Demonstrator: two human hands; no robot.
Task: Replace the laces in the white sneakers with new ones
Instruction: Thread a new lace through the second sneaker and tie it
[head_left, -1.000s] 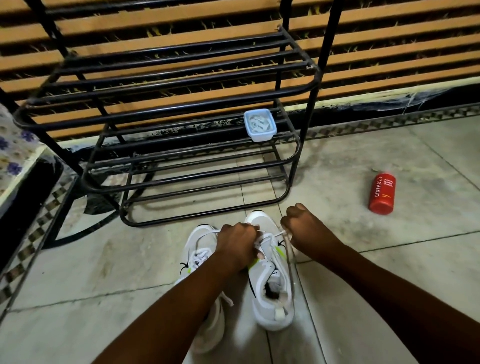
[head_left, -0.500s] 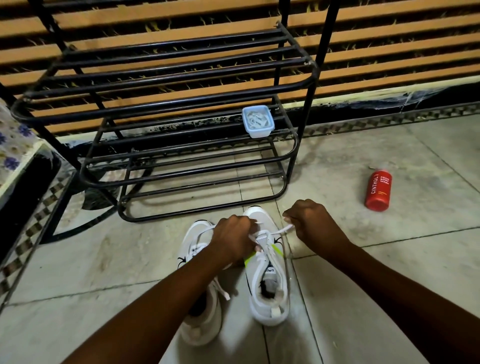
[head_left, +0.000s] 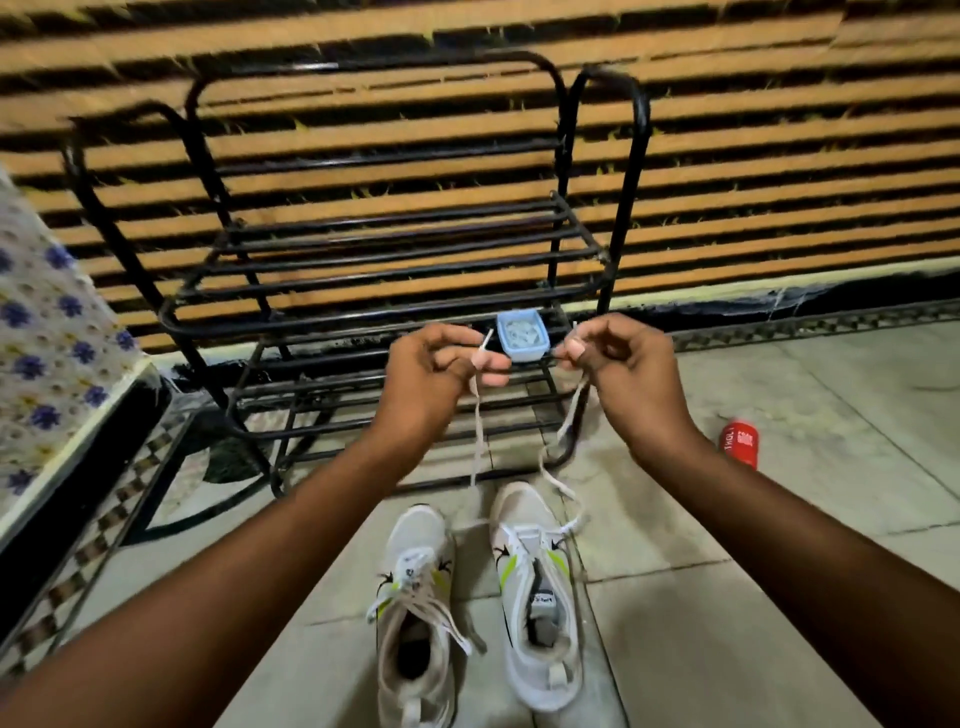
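Head view: left hand (head_left: 431, 374) and right hand (head_left: 621, 364) were raised mid-frame, each pinching one end of a white lace (head_left: 477, 431). Both strands hung down to the right sneaker (head_left: 537, 592), threaded only near its toe. Left sneaker (head_left: 415, 608) sat beside it, laced, on the tiled floor (head_left: 727, 623). Behind: black metal rack (head_left: 389, 249) carrying a small blue tub (head_left: 522, 335); red can (head_left: 738, 444) at right.

On the red bottle (head_left: 739, 444), lying on the floor at the right, white vertical letters "THOL" can be made out, the rest being cut off by the arm. Smaller white print beside them is too blurred to be read.
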